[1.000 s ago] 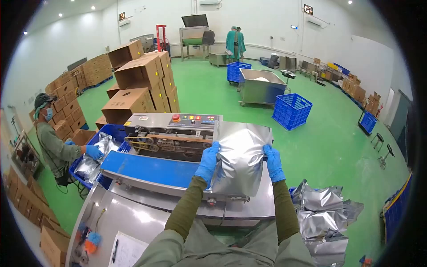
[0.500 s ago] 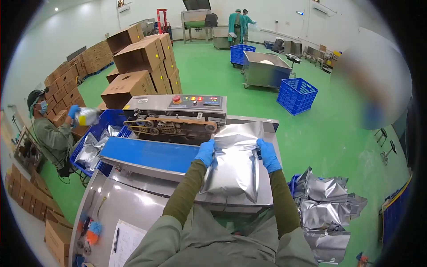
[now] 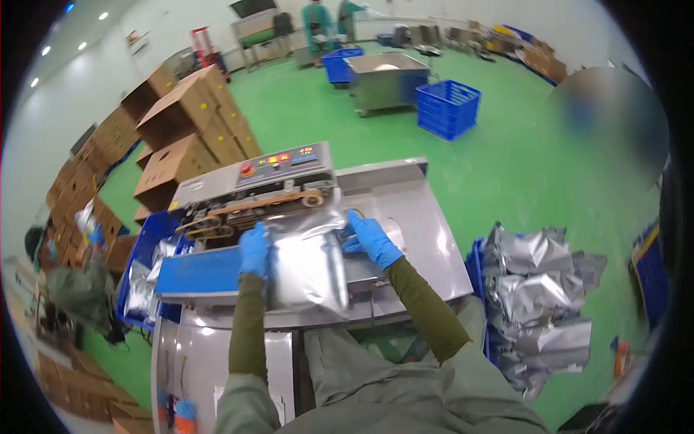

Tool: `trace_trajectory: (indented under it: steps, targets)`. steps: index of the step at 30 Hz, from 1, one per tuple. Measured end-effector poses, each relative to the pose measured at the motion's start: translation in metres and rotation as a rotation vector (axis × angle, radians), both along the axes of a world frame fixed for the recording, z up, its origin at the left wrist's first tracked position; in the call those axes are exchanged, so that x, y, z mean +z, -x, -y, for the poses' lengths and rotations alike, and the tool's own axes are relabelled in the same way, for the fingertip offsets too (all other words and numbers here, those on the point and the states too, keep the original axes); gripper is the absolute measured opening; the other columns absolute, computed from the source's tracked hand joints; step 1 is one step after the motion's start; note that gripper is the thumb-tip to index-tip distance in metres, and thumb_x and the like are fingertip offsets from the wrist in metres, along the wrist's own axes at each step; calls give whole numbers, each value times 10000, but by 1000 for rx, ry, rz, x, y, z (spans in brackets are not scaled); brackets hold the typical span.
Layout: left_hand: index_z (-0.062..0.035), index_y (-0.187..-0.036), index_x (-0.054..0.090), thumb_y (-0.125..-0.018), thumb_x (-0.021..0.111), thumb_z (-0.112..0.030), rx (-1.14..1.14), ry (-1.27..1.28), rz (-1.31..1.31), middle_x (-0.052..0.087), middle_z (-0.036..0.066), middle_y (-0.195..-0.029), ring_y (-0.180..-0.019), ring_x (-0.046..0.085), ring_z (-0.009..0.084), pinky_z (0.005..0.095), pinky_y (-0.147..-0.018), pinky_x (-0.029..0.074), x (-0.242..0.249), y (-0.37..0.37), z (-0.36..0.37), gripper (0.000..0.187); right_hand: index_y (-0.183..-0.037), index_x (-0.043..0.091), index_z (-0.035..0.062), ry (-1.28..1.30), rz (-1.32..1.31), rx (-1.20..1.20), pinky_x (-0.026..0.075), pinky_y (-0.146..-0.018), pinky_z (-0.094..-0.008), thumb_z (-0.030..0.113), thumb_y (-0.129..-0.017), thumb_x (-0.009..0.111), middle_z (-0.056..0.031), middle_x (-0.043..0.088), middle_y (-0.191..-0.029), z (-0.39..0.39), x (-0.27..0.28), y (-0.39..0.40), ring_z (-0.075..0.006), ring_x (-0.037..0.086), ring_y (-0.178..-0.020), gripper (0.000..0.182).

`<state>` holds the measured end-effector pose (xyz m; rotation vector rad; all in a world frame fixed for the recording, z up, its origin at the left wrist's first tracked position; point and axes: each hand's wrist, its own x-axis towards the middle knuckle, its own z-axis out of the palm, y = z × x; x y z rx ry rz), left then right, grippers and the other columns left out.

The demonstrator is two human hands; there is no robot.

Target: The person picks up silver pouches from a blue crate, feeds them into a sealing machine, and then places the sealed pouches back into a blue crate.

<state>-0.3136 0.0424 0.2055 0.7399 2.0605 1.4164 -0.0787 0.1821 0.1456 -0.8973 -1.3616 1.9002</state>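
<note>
A shiny silver foil bag (image 3: 303, 264) lies in front of the band sealing machine (image 3: 253, 184), its upper edge up against the machine's belt side. My left hand (image 3: 253, 251), in a blue glove, is closed on the bag's left edge, above the blue conveyor belt (image 3: 199, 273). Beside the bag's upper right corner is my right hand (image 3: 372, 242), also gloved. Its fingers are apart and stretched toward the bag, fingertips right at the edge.
At right, a blue crate holds several stacked foil bags (image 3: 538, 293). Another blue crate (image 3: 137, 286) with foil bags stands left, near a person (image 3: 79, 286) holding a bag. Cardboard boxes (image 3: 177, 108) are stacked behind the machine. A blue basket (image 3: 448, 108) and steel cart (image 3: 387, 83) stand beyond.
The foil bag has moved left, its top now along the sealing machine. My left hand went with it; my right hand has loosened from its side edge. The view has turned.
</note>
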Motion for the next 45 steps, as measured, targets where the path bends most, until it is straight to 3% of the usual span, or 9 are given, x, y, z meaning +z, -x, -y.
trace_trajectory:
  steps: [3, 8, 13, 16, 19, 20, 24, 35, 45]
  targets:
    - [9, -1122, 457, -927, 450, -357, 33, -301, -906, 483, 177, -1021, -930, 493, 291, 378, -807, 407, 6, -21, 34, 415, -954, 593, -10, 23, -120, 88, 521, -587, -286, 386, -908, 513, -90, 622, -851, 43, 34, -69, -176, 617, -633, 406]
    - [7, -1382, 278, -918, 409, -459, -254, 331, -1371, 262, 233, -1426, -1331, 243, 347, 403, -1099, 193, -20, -56, 55, 670, -956, 589, 18, -41, -54, -221, 506, -593, -263, 294, -893, 565, -39, 591, -825, 101, -9, -240, -122, 580, -639, 284]
    - [2, -1360, 334, -914, 464, -397, 7, 213, -1077, 330, 202, -1404, -1266, 359, 340, 371, -1053, 280, -5, -17, 75, 612, -812, 570, 4, -331, 585, -1106, 465, -663, -348, 214, -827, 604, -111, 619, -779, 127, -48, -460, -185, 587, -719, 213]
    - [-15, -1368, 330, -937, 434, -327, -115, -68, -740, 388, 194, -1364, -1211, 436, 320, 326, -1022, 333, 12, -23, 77, 542, -947, 566, 14, -595, 946, -1430, 471, -718, -378, 172, -799, 615, -159, 610, -855, 156, 31, -548, -293, 598, -799, 222]
    - [15, -1318, 395, -910, 509, -283, -195, -126, -621, 411, 202, -1346, -1215, 422, 315, 335, -1031, 303, 36, -80, 67, 518, -949, 562, 8, -952, 1536, -1424, 471, -722, -428, 154, -781, 598, -175, 611, -837, 146, 43, -612, -337, 598, -820, 226]
    - [31, -1276, 439, -896, 533, -164, -171, 250, -1054, 455, 200, -1300, -1174, 458, 284, 332, -1001, 342, 69, -121, 70, 437, -928, 574, 4, -912, 1685, -1255, 468, -711, -449, 168, -768, 598, -190, 610, -823, 138, 52, -619, -352, 598, -814, 231]
    - [20, -1164, 549, -827, 622, -174, -76, -385, -740, 550, 196, -1193, -1095, 529, 316, 358, -958, 397, 14, -99, 58, 396, -628, 623, 22, -717, 1838, -703, 469, -609, -439, 215, -664, 640, -210, 593, -708, 51, 11, -688, -365, 588, -655, 197]
    - [-61, -1119, 595, -838, 609, -325, -568, -399, -727, 592, 143, -1136, -1045, 567, 299, 367, -898, 454, 71, -171, 12, 386, -599, 520, -4, -1552, 1157, -685, 351, -540, -447, 146, -730, 661, -181, 482, -602, 15, 261, -499, -366, 451, -577, 244]
    - [-36, -1276, 465, -912, 511, -282, -639, -780, -594, 504, 160, -1277, -1198, 464, 293, 332, -1018, 338, 136, -241, -53, 442, -764, 615, -16, -1279, 296, -554, 407, -505, -255, 61, -833, 614, -28, 508, -633, 28, 329, -310, -90, 491, -567, 103]
